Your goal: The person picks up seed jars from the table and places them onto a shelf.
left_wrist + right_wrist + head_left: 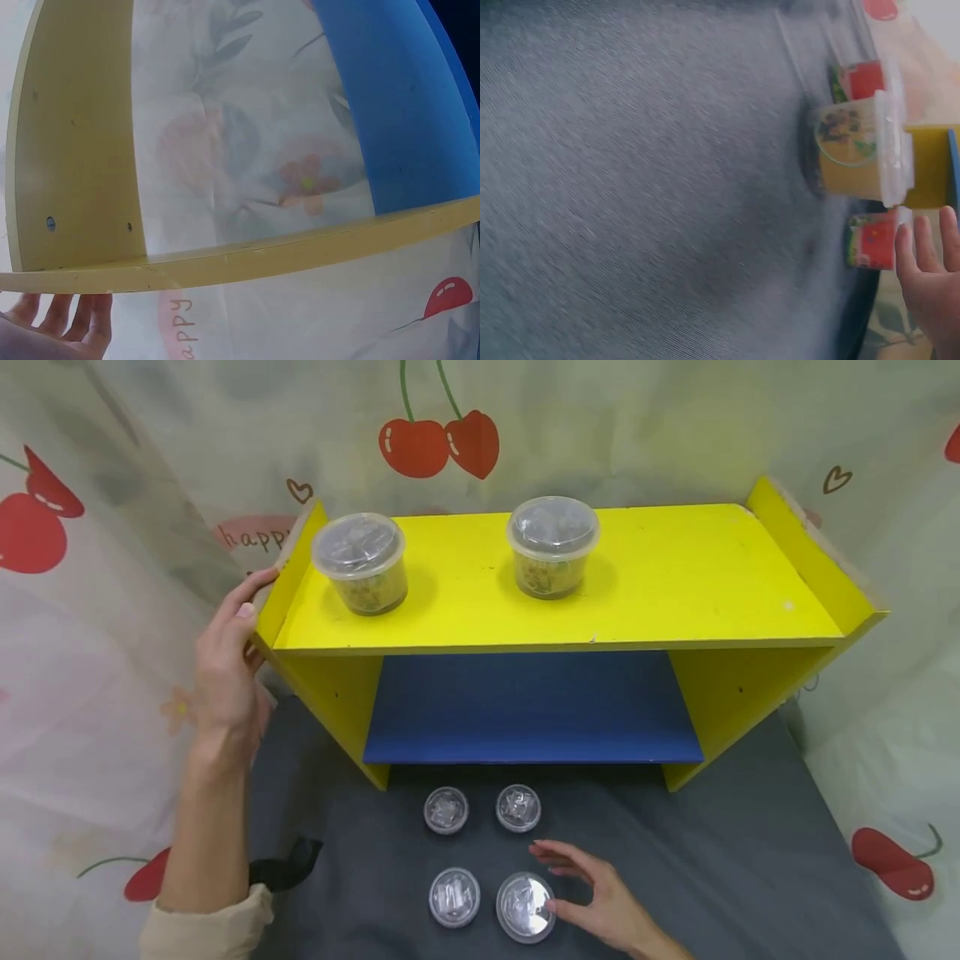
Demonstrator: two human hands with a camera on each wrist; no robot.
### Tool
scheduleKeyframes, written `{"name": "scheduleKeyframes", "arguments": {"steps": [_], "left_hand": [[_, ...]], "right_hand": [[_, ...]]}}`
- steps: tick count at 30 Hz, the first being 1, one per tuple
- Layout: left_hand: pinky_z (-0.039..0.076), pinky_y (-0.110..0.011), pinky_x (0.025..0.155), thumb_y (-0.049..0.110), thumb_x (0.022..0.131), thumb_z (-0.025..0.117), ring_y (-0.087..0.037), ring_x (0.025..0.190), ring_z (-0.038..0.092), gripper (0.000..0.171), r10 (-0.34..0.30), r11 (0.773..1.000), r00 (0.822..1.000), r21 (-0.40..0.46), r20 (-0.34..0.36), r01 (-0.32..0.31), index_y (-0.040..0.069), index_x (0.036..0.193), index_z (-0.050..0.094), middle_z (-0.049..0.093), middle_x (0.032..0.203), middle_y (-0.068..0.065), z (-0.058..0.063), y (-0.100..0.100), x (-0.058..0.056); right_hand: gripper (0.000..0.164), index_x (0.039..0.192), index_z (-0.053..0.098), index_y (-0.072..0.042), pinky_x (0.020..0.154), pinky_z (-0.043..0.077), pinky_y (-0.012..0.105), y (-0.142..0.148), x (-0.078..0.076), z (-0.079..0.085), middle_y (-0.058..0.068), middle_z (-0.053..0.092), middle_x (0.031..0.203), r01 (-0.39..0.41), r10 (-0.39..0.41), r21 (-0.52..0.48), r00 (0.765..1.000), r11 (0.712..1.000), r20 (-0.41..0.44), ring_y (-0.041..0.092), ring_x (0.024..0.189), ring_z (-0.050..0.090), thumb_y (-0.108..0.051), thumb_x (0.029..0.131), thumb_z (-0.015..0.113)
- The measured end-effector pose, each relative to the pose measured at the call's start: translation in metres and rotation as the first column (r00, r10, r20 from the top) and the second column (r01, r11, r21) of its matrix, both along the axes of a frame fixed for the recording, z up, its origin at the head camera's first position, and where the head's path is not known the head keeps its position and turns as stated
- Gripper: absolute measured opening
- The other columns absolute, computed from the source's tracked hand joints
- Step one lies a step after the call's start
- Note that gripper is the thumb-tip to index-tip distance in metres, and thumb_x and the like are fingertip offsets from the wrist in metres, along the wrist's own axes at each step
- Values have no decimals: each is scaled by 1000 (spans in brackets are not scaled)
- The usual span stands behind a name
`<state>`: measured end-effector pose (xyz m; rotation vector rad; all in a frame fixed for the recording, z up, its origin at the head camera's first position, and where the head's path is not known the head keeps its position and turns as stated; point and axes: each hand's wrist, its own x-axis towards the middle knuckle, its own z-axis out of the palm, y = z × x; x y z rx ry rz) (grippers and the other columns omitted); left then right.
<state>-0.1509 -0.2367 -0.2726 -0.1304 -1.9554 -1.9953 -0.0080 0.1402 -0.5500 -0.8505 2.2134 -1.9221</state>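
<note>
My left hand [228, 668] rests against the outer left side of a yellow shelf unit [450, 620]. In the left wrist view its fingers [79, 322] press on the outside of the side panel, their tips hidden behind it. My right hand [600, 893], fingers spread and slightly bent, is over the dark cloth beside a round lidded plastic tub [517, 918]. The thumb lies right at that tub's rim, and the fingers extend past its far right side. In the right wrist view, a lidded tub [847, 150] with yellowish sides stands above my fingers.
Three more lidded tubs stand nearby on the dark cloth [720, 860]. Two larger tubs, one left [367, 564] and one central [553, 547], sit on the yellow top. A blue shelf board [525, 710] lies below it. Cherry-printed curtains [637, 427] surround everything.
</note>
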Motion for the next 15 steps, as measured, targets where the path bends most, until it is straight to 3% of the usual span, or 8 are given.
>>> {"name": "scheduleKeyframes", "arguments": {"steps": [9,15], "left_hand": [[39,-31,96,26,105,38,-23,116,48,41,-6,1000,1000,-11,-5,6,15,139,59,47,146,-4,0,0,0],[38,-34,97,27,105,37,-24,117,47,42,5,1000,1000,-30,-2,-5,15,139,58,47,146,-4,0,0,-1]], "right_hand": [[67,143,48,-2,102,46,39,-3,9,-22,13,55,141,-14,13,53,1000,999,21,26,128,54,-9,85,79],[72,147,45,-7,106,41,28,-7,14,-35,15,51,145,-37,27,111,996,993,87,23,133,50,-18,85,80]]}}
